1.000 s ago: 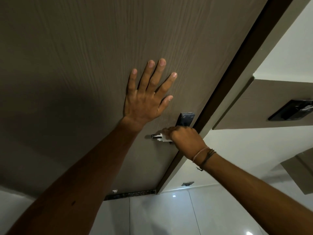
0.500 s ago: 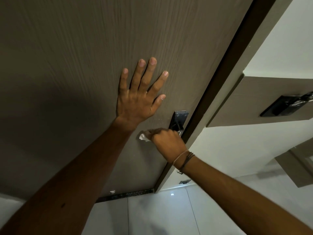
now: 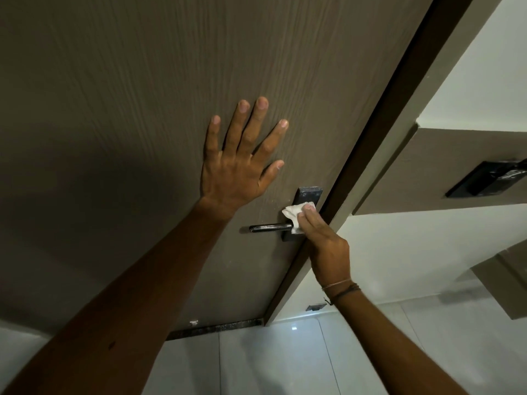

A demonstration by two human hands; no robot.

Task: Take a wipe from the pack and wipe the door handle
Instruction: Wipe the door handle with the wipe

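A: Wipe [image 3: 293, 216] — where's it sitting rn?

B: White, crumpled, pressing against the dark plate [image 3: 309, 195] behind the door handle [image 3: 268, 227], right where the lever is meeting the plate. Right hand [image 3: 325, 246] is holding it.

A: Holding how?

B: Fingers [image 3: 309, 216] are curling over it and pinning it to the plate; a corner is sticking out to the left, above the lever. Thumb is hiding behind the hand, so prob a pinch, but can't say for sure.

A: And the lever itself?

B: Lying level, pointing left, shiny and dark. Its free end is showing bare, w/ nothing touching it.

A: Left hand?

B: Left hand [image 3: 236, 166] is resting flat on the door [image 3: 142, 95], fingers spreading wide, gripping nothing. It's sitting above and left of the handle, apart from it.

A: Anything else?

B: Thin cords [image 3: 340, 289] are looping round the right wrist. Door's brown w/ a wood grain, its dark edge running diagonally just beside the plate. White wall [image 3: 399, 252] is showing to the right, pale floor tiles [image 3: 271, 360] below. Another dark handle [image 3: 490, 178] is sitting on a second brown panel at far right, well apart from both hands.
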